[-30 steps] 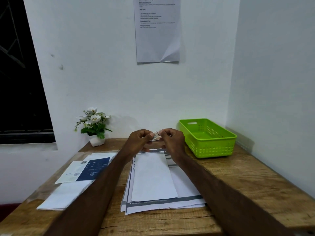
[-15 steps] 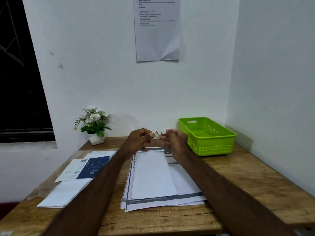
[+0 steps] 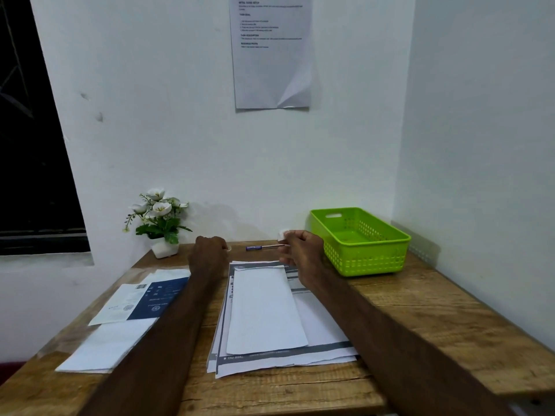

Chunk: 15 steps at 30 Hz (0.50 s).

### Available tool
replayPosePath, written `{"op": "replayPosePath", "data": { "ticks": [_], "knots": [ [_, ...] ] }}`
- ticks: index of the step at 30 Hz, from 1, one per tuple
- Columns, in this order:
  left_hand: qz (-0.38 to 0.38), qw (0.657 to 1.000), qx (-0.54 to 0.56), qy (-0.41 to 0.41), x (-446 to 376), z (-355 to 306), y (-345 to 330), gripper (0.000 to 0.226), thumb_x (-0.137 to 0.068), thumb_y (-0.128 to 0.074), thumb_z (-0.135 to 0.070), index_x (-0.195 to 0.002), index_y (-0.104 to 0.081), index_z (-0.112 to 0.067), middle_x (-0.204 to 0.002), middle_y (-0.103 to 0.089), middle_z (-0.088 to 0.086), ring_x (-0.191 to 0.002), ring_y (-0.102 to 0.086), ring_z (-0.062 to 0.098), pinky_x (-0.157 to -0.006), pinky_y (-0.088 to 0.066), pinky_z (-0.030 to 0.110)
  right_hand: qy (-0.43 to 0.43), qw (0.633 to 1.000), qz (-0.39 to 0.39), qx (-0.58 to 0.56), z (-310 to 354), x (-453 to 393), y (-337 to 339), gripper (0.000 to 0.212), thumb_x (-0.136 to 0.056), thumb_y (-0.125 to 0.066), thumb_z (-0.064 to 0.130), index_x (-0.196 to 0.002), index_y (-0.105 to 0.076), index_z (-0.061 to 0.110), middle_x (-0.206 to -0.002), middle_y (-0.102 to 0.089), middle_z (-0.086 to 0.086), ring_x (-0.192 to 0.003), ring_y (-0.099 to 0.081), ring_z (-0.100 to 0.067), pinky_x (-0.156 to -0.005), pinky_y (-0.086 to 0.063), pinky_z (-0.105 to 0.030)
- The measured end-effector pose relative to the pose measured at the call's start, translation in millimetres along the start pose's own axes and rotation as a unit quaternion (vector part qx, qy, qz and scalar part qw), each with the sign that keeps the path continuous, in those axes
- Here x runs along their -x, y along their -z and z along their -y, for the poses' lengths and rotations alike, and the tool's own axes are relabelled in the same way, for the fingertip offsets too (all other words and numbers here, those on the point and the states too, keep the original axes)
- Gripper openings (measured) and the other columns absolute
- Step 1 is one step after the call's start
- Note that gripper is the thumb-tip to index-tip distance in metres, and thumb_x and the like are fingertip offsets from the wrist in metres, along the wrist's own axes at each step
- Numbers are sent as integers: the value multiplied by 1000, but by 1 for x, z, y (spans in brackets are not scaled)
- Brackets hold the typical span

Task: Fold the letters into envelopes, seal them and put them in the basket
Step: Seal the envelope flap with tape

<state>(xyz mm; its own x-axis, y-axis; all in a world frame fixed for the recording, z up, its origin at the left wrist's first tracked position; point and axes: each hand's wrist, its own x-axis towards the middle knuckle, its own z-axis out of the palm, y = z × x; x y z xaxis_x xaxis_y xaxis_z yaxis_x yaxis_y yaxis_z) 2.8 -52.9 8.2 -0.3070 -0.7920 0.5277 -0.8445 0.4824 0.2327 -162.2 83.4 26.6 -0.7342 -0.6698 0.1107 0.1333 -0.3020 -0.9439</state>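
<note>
A long white envelope [image 3: 264, 307] lies flat on a stack of printed letters [image 3: 324, 334] in the middle of the wooden table [image 3: 420, 313]. Beyond its far end, my right hand [image 3: 300, 250] pinches a small white sticker-like piece [image 3: 281, 234] and holds it up. My left hand [image 3: 208, 253] hovers to the left with fingers curled; a tiny pale strip [image 3: 228, 249] shows at its fingertips. The green plastic basket [image 3: 369, 259] stands at the back right, with nothing visible inside.
A blue pen [image 3: 261, 247] lies near the wall between my hands. To the left are a blue-and-white leaflet [image 3: 150, 298] and white sheets [image 3: 108, 346]. A potted flower [image 3: 159, 223] stands at the back left. A printed sheet [image 3: 271, 52] hangs on the wall.
My hands were together holding one small item; they have pulled apart. The right hand now holds a white piece and the left has drawn back to the left, uncovering the pen.
</note>
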Motion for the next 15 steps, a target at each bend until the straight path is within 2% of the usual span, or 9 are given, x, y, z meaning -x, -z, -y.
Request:
{"op": "replayPosePath", "data": {
  "ticks": [3,5,10,12,15],
  "knots": [
    [22,998,-51,0,1,3,-3,26,-95,-64,-32,-119,-75,-25,-111,-75,3,-108,-65,23,-82,-52,34,1,1000,1,8,-1,0,-1,3,-93,-68,8,-92,-69,6,-82,-71,-11,-58,-65,-15,-43,-53,-26],
    [23,999,-40,-8,1,5,-2,26,-97,-62,-32,-119,-75,-26,-112,-75,3,-108,-66,24,-84,-51,34,0,1000,3,14,-3,0,-1,4,-91,-70,9,-92,-70,6,-82,-72,-11,-58,-65,-15,-43,-52,-26],
    [-34,994,102,-35,-1,-8,12,30,-100,-56,-40,-120,-74,-26,-121,-73,3,-117,-63,26,-92,-50,39,-7,1000,10,18,-3,1,-2,7,-89,-74,12,-87,-71,6,-78,-72,-9,-56,-62,-13,-46,-52,-27],
    [-72,982,155,-76,2,-24,20,31,-96,-60,-47,-115,-75,-28,-116,-74,-6,-116,-61,19,-89,-49,35,-13,1000,7,16,-2,2,-2,10,-88,-75,14,-89,-72,4,-77,-72,-7,-58,-61,-15,-47,-52,-26],
    [-112,964,179,-163,17,-51,33,26,-89,-68,-49,-106,-72,-30,-106,-70,-17,-108,-56,8,-80,-46,28,-23,1000,8,7,0,5,-3,16,-87,-76,14,-94,-72,0,-77,-71,-8,-59,-60,-17,-49,-50,-26]
  ]
}}
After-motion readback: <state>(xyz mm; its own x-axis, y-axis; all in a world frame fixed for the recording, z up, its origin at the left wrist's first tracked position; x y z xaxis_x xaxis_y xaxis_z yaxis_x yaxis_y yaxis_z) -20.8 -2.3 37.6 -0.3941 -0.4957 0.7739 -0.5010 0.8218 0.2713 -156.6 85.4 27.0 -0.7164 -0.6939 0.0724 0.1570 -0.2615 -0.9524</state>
